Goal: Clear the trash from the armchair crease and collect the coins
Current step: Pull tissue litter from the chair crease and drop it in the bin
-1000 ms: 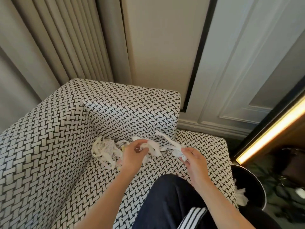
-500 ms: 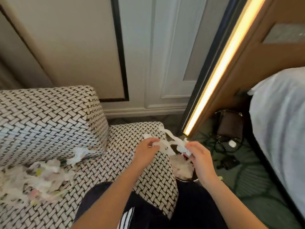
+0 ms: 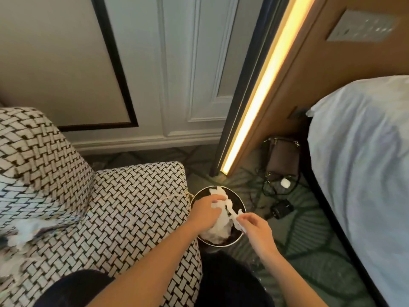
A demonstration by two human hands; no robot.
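Both hands are held over the mouth of a round dark waste bin (image 3: 235, 201). A crumpled strip of white paper (image 3: 222, 206) is stretched between them.

- Left hand (image 3: 205, 211): fingers curled down over the near end of the strip, which is gripped against the palm. The hand is placed above the bin's left rim.
- Right hand (image 3: 257, 229): the far end of the strip is pinched between thumb and forefinger (image 3: 243, 218); the remaining fingers are loosely bent. The hand is placed above the bin's right rim.
- Directly beneath the grip, a wad of white paper (image 3: 218, 229) is seen lying inside the bin, with another piece (image 3: 218, 192) against the far wall.
- Left of the hands, touching or just beside the bin, the armchair seat (image 3: 132, 207) is seen, covered in black-and-white woven-pattern cloth. Its padded back (image 3: 33, 162) rises further left.
- Well to the left of the grip, more white paper scraps (image 3: 26, 231) are left lying along the crease where seat meets back; they are blurred.
- A dark trouser leg (image 3: 73, 289) is seen below the left forearm, resting on the seat.
- Right of the hands, on green patterned carpet (image 3: 321, 262), black cables with a small dark block (image 3: 282, 209) and a white plug (image 3: 285, 183) are strewn. A brown bag (image 3: 282, 156) is stood beyond them.
- Further right, a bed with pale sheets (image 3: 365, 162) is seen.
- Beyond the bin, a lit yellow strip (image 3: 265, 85) runs along a wooden panel, beside white panelled wall (image 3: 177, 63).
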